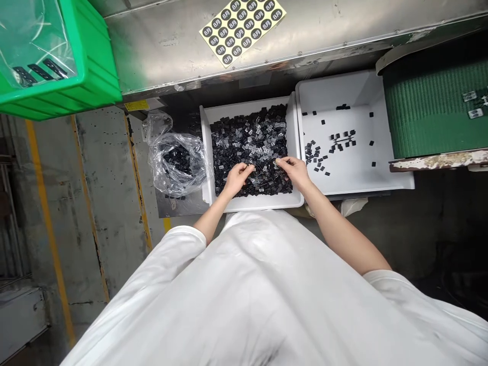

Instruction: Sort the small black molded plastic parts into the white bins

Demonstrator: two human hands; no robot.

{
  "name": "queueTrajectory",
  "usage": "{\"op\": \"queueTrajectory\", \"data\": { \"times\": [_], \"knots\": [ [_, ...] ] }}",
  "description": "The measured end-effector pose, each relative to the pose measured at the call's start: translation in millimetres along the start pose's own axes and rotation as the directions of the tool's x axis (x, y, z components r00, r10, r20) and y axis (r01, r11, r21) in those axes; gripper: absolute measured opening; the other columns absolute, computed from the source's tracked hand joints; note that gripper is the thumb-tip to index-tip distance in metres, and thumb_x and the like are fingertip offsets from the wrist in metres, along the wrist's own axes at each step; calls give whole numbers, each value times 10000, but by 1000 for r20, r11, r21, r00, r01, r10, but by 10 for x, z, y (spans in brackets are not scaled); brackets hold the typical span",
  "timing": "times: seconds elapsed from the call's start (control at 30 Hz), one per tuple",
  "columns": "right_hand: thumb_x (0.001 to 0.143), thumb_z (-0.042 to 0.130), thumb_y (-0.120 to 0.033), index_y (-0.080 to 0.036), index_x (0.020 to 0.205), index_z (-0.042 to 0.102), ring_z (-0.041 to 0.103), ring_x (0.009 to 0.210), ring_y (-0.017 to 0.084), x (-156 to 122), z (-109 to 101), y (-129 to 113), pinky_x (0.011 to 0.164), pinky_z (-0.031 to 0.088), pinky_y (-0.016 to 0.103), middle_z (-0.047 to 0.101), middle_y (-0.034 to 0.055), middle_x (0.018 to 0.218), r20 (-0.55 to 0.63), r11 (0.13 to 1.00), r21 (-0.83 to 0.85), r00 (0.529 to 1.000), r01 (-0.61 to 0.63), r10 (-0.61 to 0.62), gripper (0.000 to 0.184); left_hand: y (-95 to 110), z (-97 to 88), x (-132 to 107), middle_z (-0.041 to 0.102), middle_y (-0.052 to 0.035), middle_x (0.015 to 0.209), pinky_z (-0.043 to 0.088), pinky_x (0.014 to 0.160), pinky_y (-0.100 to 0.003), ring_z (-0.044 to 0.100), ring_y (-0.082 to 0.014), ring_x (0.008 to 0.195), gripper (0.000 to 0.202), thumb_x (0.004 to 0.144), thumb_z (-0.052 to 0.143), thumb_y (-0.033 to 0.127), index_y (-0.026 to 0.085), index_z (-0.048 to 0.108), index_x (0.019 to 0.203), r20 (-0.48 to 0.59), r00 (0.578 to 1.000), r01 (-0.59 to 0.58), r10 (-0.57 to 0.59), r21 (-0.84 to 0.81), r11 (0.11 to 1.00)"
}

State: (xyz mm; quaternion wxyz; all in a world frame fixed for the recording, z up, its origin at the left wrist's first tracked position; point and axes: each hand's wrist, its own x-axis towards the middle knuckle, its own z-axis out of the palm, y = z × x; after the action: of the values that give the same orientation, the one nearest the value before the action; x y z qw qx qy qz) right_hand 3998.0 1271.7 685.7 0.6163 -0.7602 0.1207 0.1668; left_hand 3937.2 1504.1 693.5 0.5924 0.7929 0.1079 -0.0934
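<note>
Both my hands reach into a white plastic bin (247, 202) heaped with small black and clear plastic parts (249, 140). My left hand (238, 179) rests at the near edge of the heap, its fingers curled inward. My right hand (292, 170) lies close by, its fingertips pinched together above the parts. Whether either hand holds a part is too small to tell. In a second white bin (343, 86) to the right, several black parts (341, 140) lie scattered apart on the floor.
A clear plastic bag (177, 165) of dark parts sits left of the bins. A green belt (427, 114) lies at the right. Above stand a steel panel (171, 46), a sticker sheet (242, 28), and a green crate (64, 76). A concrete floor (107, 193) with yellow lines lies left.
</note>
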Motion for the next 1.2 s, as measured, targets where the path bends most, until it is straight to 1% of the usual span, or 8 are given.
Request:
{"op": "queueTrajectory", "data": {
  "times": [0.27, 0.5, 0.63, 0.77, 0.87, 0.97, 1.07, 1.2],
  "knots": [
    [850, 727, -343, -209, 937, 769, 640, 856, 238, -55, -208, 172, 814, 504, 361, 703, 47, 931, 60, 853, -458, 966, 250, -251, 166, -29, 136, 183, 626, -54, 1077, 462, 870, -327, 623, -228, 965, 174, 906, 725, 378, 235, 704, 1004, 156, 988, -91, -8, 616, 782],
    [964, 658, -318, -209, 1186, 743, 672, 907, 288, -214, 83, 215, 751, 500, 374, 631, 130, 1240, 436, 341, -831, 895, 440, -93, 262, -56, 509, 531, 614, -159, 1267, 478, 946, -386, 611, -311, 1145, 274, 933, 638, 262, 168, 713, 1179, 323, 946, -260, -26, 806, 531],
    [980, 609, -253, -196, 1191, 745, 687, 918, 288, -244, 283, 204, 751, 491, 367, 608, 153, 1273, 519, 237, -830, 855, 505, -5, 257, -30, 416, 504, 663, -117, 1181, 475, 942, -363, 630, -282, 1107, 226, 945, 590, 212, 199, 748, 1106, 260, 966, -210, 5, 769, 604],
    [969, 617, -237, -225, 1109, 775, 678, 902, 275, -221, 264, 248, 771, 491, 372, 629, 116, 1202, 500, 373, -790, 864, 486, -66, 211, -102, 116, 376, 695, -93, 1075, 469, 920, -356, 641, -266, 1027, 216, 982, 605, 341, 207, 767, 1031, 85, 996, -73, 26, 618, 783],
    [915, 708, -308, -229, 981, 778, 648, 897, 262, -186, 154, 289, 770, 496, 367, 650, 82, 1083, 308, 682, -640, 931, 354, -194, 124, -177, -83, 272, 678, -69, 927, 475, 829, -328, 627, -224, 882, 228, 966, 636, 373, 193, 757, 894, 25, 999, -37, 29, 427, 904],
    [826, 792, -446, -229, 919, 736, 599, 782, 215, -174, 24, 263, 616, 466, 313, 648, 45, 957, 83, 984, -146, 993, 101, -90, 242, -172, -141, 190, 647, -42, 816, 464, 650, -271, 573, -170, 724, 285, 919, 680, 450, 181, 732, 841, 33, 998, 47, -51, 115, 992],
    [711, 882, -542, -233, 933, 677, 537, 647, 155, -216, -121, 167, 463, 351, 243, 632, 13, 913, 139, 917, 375, 986, -137, 90, 432, -26, -47, 130, 705, -59, 905, 458, 556, -231, 559, -142, 697, 357, 858, 726, 521, 167, 747, 897, 113, 990, 101, -84, -163, 981],
    [696, 931, -498, -218, 919, 629, 522, 605, 122, -342, -363, 53, 417, 316, 202, 618, -3, 861, 238, 685, 681, 963, -258, 125, 468, 318, 237, 71, 743, -87, 1006, 504, 566, -225, 590, -136, 727, 387, 836, 760, 523, 161, 777, 973, 223, 974, 99, -32, -298, 949]
  ]
}}
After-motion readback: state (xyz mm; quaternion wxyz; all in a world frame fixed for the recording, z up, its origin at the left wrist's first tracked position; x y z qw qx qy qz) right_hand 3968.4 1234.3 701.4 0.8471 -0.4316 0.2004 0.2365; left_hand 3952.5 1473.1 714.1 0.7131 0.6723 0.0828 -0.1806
